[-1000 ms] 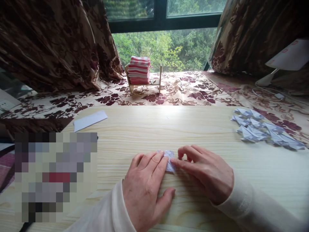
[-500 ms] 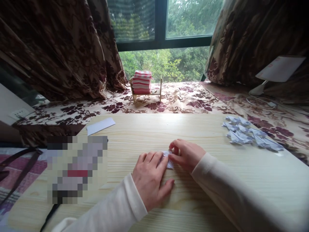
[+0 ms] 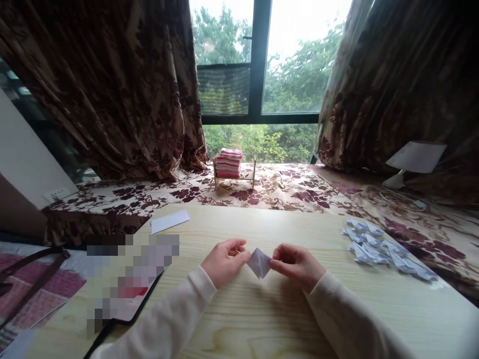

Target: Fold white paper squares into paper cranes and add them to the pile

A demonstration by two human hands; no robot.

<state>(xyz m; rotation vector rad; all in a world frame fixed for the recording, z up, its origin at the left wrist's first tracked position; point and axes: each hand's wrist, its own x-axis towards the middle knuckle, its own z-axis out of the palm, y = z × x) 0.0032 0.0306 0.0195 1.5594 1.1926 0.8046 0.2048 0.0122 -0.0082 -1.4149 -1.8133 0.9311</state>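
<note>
A small folded piece of paper (image 3: 259, 263), diamond-shaped with a crease down its middle, is held up just above the wooden table (image 3: 239, 319). My left hand (image 3: 225, 263) is at its left corner, thumb and fingertips closed on the edge. On the opposite corner my right hand (image 3: 298, 264) pinches the paper between thumb and forefinger. Several folded white paper pieces (image 3: 368, 244) lie in a cluster near the table's right edge.
A flat white paper strip (image 3: 170, 221) lies at the table's back left. In front of it is a blurred-out object (image 3: 138, 284) with a dark cord. Beyond the table, a small rack (image 3: 235, 180) carries folded striped cloths; a lamp (image 3: 415, 157) stands right.
The paper, earlier pressed flat on the table under my left hand, is now lifted between both hands. My left hand has turned to grip its edge. The view has tilted upward.
</note>
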